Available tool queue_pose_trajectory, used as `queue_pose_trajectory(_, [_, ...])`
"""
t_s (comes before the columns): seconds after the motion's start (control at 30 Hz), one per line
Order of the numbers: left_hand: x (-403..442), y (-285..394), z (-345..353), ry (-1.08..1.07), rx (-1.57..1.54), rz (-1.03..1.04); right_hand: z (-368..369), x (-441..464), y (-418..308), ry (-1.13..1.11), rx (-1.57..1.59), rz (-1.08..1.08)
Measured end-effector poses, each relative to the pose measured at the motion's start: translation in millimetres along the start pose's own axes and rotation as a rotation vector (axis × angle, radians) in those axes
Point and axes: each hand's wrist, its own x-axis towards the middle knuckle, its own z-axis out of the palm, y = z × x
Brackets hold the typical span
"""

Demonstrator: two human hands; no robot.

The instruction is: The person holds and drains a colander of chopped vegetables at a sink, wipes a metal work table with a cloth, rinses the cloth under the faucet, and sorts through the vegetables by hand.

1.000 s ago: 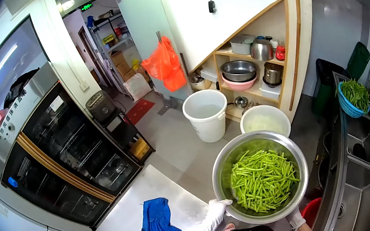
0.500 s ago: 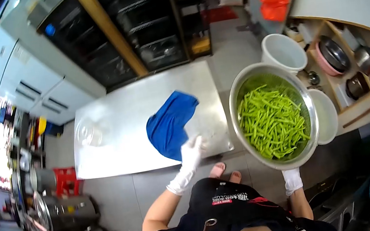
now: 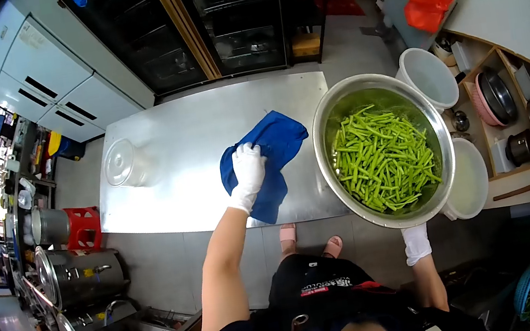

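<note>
My left hand (image 3: 249,171), in a white glove, presses on a blue cloth (image 3: 275,142) lying on the steel table (image 3: 167,139), its fingers bent into the fabric. To the right, a large steel bowl (image 3: 324,156) full of cut green beans (image 3: 385,160) is held up beside the table's right end. My right hand (image 3: 417,243), also gloved, is at the bowl's lower rim; its fingers are hidden beneath the bowl.
A clear plastic container (image 3: 122,164) stands on the table's left part. White buckets (image 3: 428,77) and a wooden shelf (image 3: 513,70) with pots are at the right. A red stool (image 3: 83,228) and large steel pots (image 3: 81,272) stand at the left.
My left hand has gone from the bowl's rim to the blue cloth and taken hold of it. The view has turned left and down toward the table. The bowl stays with my right hand.
</note>
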Motion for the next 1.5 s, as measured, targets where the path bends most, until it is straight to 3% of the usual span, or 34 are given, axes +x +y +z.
queue_pose_trajectory(0.1, [-3, 25, 9, -0.076, 0.071, 0.107, 2, -24, -5, -0.015, -0.116, 0.048])
queue_pose_trajectory(0.17, [-20, 46, 36, -0.085, 0.1, 0.222, 26, -43, -16, 0.083, 0.009, 0.121])
queue_pose_trajectory(0.23, [-44, 89, 19, -0.21, -0.05, 0.411, 52, -58, -26, 0.198, 0.126, 0.173])
queue_pose_trajectory(0.33, [-94, 103, 74, -0.368, -1.059, 0.511, 114, -66, -54, 0.421, 0.313, 0.214])
queue_pose_trajectory(0.37, [-82, 96, 34, -0.322, -0.76, 0.611, 119, -71, -54, 0.415, 0.237, 0.196])
queue_pose_trajectory(0.43, [-34, 69, -30, -0.367, -0.391, 0.355, 120, -72, -49, 0.392, 0.095, 0.158])
queue_pose_trajectory(0.5, [-22, 37, -20, 0.152, -0.225, 0.065, 126, -77, -52, 0.406, 0.06, 0.133])
queue_pose_trajectory(0.57, [-26, 21, 8, -0.251, -0.081, -0.025, 130, -80, -52, 0.386, 0.003, 0.112])
queue_pose_trajectory(0.7, [-42, 32, 38, -0.112, -0.231, 0.11, 107, -86, -42, 0.199, -0.31, 0.077])
queue_pose_trajectory(0.8, [-40, 53, 40, -0.053, -0.377, 0.072, 101, -89, -43, 0.118, -0.457, 0.054])
queue_pose_trajectory(0.9, [-43, 65, 26, -0.063, -0.38, -0.033, 102, -83, -44, 0.151, -0.451, 0.035])
queue_pose_trajectory(0.97, [-40, 64, 10, -0.034, -0.242, -0.285, 104, -82, -44, 0.176, -0.441, 0.025])
queue_pose_trajectory(1.1, [-48, 34, 19, -0.112, -0.394, -0.38, 103, -82, -43, 0.232, -0.264, 0.083])
queue_pose_trajectory(1.17, [-42, 35, 15, -0.009, -0.436, -0.291, 104, -80, -45, 0.255, -0.176, 0.106])
queue_pose_trajectory(1.27, [-38, 45, 16, 0.083, -0.458, -0.089, 105, -78, -49, 0.205, -0.338, 0.072])
queue_pose_trajectory(1.33, [-50, 74, 7, -0.015, -0.82, -0.21, 104, -77, -47, 0.234, -0.279, 0.071])
queue_pose_trajectory(1.37, [-58, 92, 2, -0.127, -0.893, -0.155, 102, -77, -46, 0.247, -0.251, 0.072])
queue_pose_trajectory(1.4, [-65, 108, -8, -0.355, -0.753, 0.002, 102, -78, -46, 0.222, -0.316, 0.063])
queue_pose_trajectory(1.47, [-86, 120, 36, -0.407, -0.671, 0.321, 97, -77, -50, 0.172, -0.452, 0.04])
queue_pose_trajectory(1.5, [-88, 118, 41, -0.439, -0.691, 0.384, 90, -76, -47, 0.166, -0.405, 0.037])
